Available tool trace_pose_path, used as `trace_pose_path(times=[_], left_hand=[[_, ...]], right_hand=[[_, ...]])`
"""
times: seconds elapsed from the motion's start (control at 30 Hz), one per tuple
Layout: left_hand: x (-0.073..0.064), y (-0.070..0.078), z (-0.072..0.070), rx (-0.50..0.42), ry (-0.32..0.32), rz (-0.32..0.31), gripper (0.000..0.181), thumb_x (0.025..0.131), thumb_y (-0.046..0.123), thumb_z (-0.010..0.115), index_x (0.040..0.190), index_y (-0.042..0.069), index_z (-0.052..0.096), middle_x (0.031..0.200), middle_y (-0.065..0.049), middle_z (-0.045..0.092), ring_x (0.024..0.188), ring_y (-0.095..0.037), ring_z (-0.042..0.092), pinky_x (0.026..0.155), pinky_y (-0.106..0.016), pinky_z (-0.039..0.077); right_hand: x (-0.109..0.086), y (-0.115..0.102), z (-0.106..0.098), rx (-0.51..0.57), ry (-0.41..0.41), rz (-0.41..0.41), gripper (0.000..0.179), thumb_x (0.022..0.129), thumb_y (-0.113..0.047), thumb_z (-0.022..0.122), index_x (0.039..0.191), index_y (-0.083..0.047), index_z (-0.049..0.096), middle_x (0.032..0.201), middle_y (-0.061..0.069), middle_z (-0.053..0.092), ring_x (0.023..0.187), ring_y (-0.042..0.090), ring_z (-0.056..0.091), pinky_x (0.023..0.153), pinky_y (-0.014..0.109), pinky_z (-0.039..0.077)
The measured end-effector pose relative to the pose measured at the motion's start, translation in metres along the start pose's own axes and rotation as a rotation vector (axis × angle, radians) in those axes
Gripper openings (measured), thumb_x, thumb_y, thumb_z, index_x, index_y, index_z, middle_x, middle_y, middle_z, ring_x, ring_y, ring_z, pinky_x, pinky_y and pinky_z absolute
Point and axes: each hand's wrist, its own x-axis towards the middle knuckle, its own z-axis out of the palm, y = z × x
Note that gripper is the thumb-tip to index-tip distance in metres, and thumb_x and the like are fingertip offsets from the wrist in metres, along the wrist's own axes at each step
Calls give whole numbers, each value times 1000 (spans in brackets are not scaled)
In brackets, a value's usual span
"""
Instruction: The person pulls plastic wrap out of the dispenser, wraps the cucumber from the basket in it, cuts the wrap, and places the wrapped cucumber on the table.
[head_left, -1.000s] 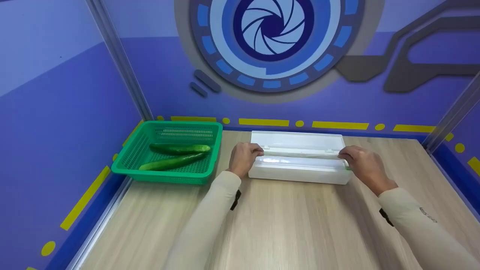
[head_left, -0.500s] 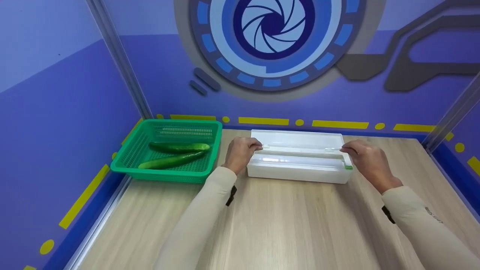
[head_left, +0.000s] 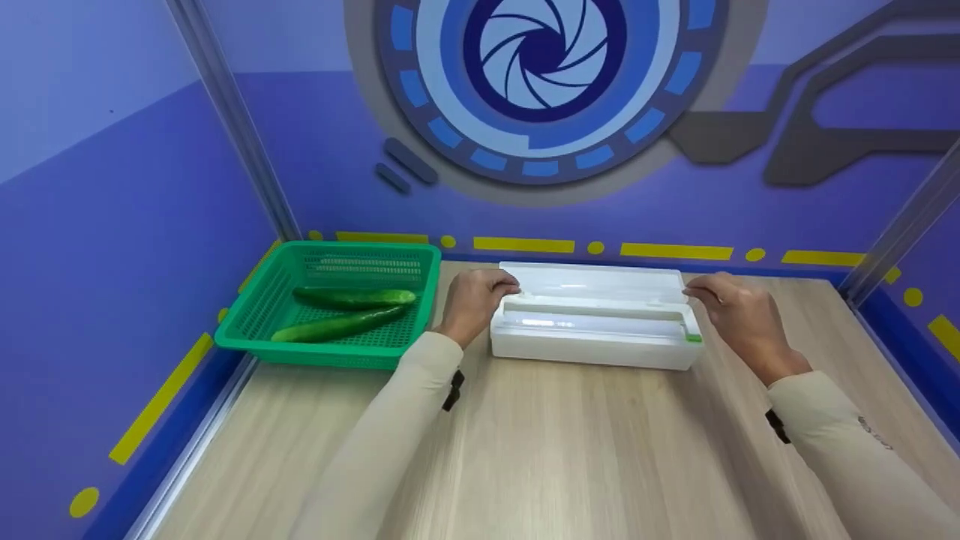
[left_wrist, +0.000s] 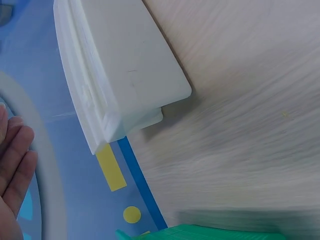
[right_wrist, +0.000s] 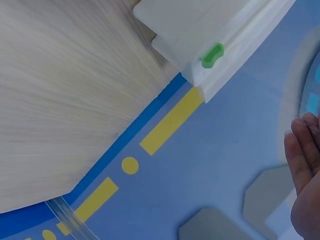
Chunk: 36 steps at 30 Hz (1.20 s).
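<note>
Shifted back since one second ago: left hand (head_left: 471, 304) and right hand (head_left: 739, 319)

Gap between them also slightly wider.

Nearest: left forearm (head_left: 390, 420) crosses the desk (head_left: 570, 450) just beside the green basket. A leftward swing could knock it.

White box (head_left: 592, 356): near the desk's far edge, right of centre. Neither hand is seen bracing its front; a sharp pull could drag or tip it.

Green basket (head_left: 327, 354): far-left corner, cucumbers (head_left: 352, 298) inside.

Roll (head_left: 592, 324): in the box's trough, green piece (head_left: 693, 338) at the right end. Uneven pulling could make the roll ride up or bind.

Hands: fingertips drawn in narrow, apparently each pinching an end of clear film (head_left: 577, 286) above the trough. Film barely shows; cannot tell how firm the hold is. Judged main risk: unequal tension skews or tears the sheet. A slip would let it cling to itself.

Farthest: open lid (head_left: 637, 279), just behind. Slack film could stick there.
</note>
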Motion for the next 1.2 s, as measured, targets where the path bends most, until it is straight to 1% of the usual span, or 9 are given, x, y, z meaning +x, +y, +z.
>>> trace_pose_path(times=[0.17, 0.37, 0.5, 0.63, 0.8, 0.9, 0.97, 1.13, 1.2], left_hand=[[2, 2, -8, 15, 12, 15, 8, 94, 15, 80, 97, 9, 85, 95, -2, 81, 90, -18, 77, 81, -29, 60], [6, 8, -12, -15, 11, 19, 9, 95, 14, 80, 99, 8, 85, 97, -4, 81, 90, -18, 77, 81, -28, 60], [10, 11, -14, -37, 37, 51, 9, 95, 14, 79, 98, 7, 85, 96, -4, 81, 89, -19, 77, 80, -28, 60], [13, 13, -16, -57, 67, 85, 7, 94, 10, 80, 97, 6, 84, 94, -5, 81, 88, -19, 78, 80, -28, 60], [17, 17, -21, -56, 87, 103, 8, 96, 10, 78, 99, 6, 85, 94, -5, 81, 88, -18, 78, 81, -28, 60], [20, 19, -25, -42, 96, 113, 11, 98, 15, 76, 100, 8, 85, 95, -4, 81, 87, -17, 77, 80, -27, 59], [21, 21, -28, -32, 100, 113, 13, 98, 18, 76, 100, 9, 85, 95, -3, 81, 87, -16, 77, 80, -28, 59], [24, 25, -35, -26, 111, 109, 11, 96, 16, 77, 100, 9, 85, 96, -3, 81, 89, -17, 77, 80, -30, 60], [26, 26, -36, -36, 117, 121, 10, 96, 14, 77, 100, 8, 85, 95, -4, 81, 88, -18, 77, 79, -31, 60]], right_hand=[[5, -2, -3, 7, 2, 7, 16, 85, 7, 84, 98, 0, 79, 90, 12, 77, 78, 28, 75, 68, 40, 57], [9, -3, -13, 10, 16, 22, 14, 85, 7, 84, 96, 0, 79, 88, 12, 76, 78, 29, 74, 70, 31, 54], [12, -2, -18, 6, 24, 8, 11, 86, 4, 84, 95, 0, 78, 87, 13, 75, 78, 28, 73, 73, 22, 52], [16, -2, -23, 9, 59, -17, 10, 87, 3, 83, 94, 1, 77, 84, 14, 73, 75, 29, 71, 73, 19, 49], [22, -3, -28, 6, 111, -38, 10, 86, 2, 84, 93, 1, 78, 82, 13, 73, 70, 29, 70, 69, 31, 50], [26, -4, -32, 9, 116, -20, 9, 87, 1, 84, 93, 1, 78, 83, 13, 74, 70, 30, 69, 69, 32, 48], [28, -5, -34, 9, 103, -4, 8, 87, 2, 83, 93, 2, 78, 83, 14, 74, 71, 30, 69, 69, 28, 46], [35, -8, -40, 27, 56, 42, 8, 89, 4, 82, 95, 3, 77, 87, 17, 75, 76, 32, 72, 77, 11, 40], [37, -10, -44, 47, 41, 67, 8, 90, 5, 81, 95, 3, 77, 88, 17, 76, 76, 32, 72, 77, 9, 39]])
